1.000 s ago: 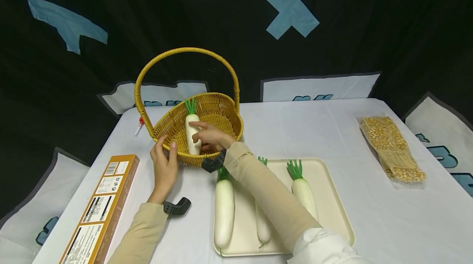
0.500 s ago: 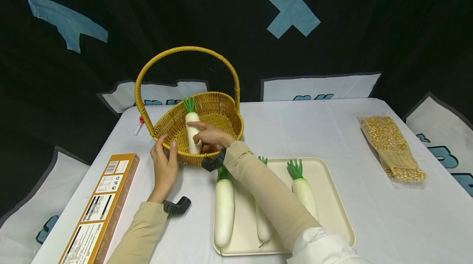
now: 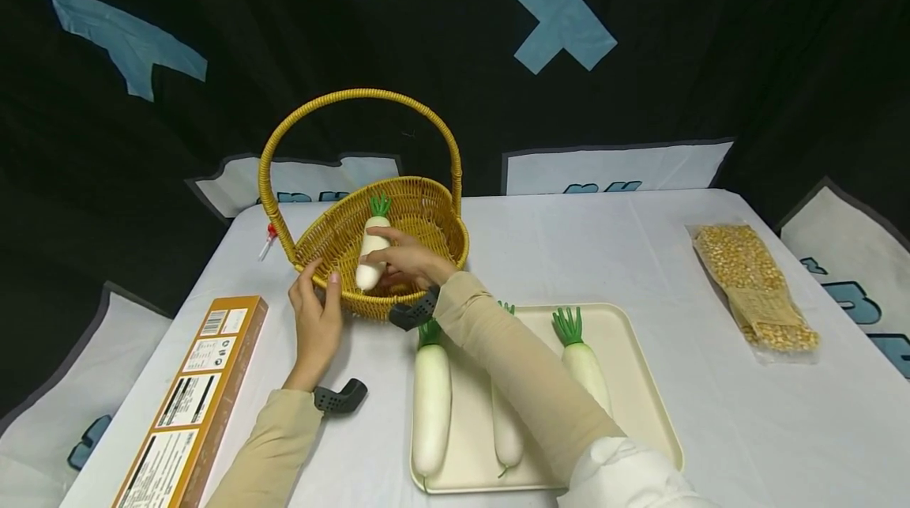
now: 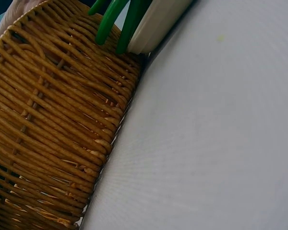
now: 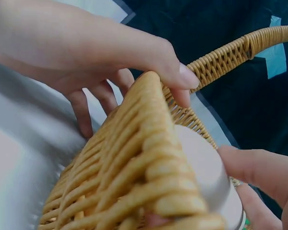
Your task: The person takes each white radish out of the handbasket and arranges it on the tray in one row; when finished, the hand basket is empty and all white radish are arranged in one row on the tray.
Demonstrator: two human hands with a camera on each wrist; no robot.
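In the head view my right hand (image 3: pixel 412 259) holds a white radish (image 3: pixel 371 255) with green leaves inside the yellow wicker basket (image 3: pixel 426 216). The radish leans with its leaves toward the back of the basket. In the right wrist view the fingers (image 5: pixel 259 167) lie against the white radish (image 5: pixel 201 163), just inside the rim. My left hand (image 3: pixel 316 326) grips the basket's front left rim. Its thumb is over the rim and its other fingers are outside, as the right wrist view shows. The left wrist view is mostly filled by the basket's woven side (image 4: pixel 53 105).
A cream tray (image 3: pixel 640 413) with several white radishes, one of them (image 3: pixel 431 405) at its left edge, lies under my right forearm. An orange box (image 3: pixel 192 405) is at the left. A bag of corn kernels (image 3: pixel 753 287) lies at the right, and a small red-topped item (image 3: pixel 270 235) beside the basket.
In the last half second the held radish has tilted: its leaves moved right and slightly down, its lower end up and left. My right fingers shifted with it. The left hand and basket stayed put.
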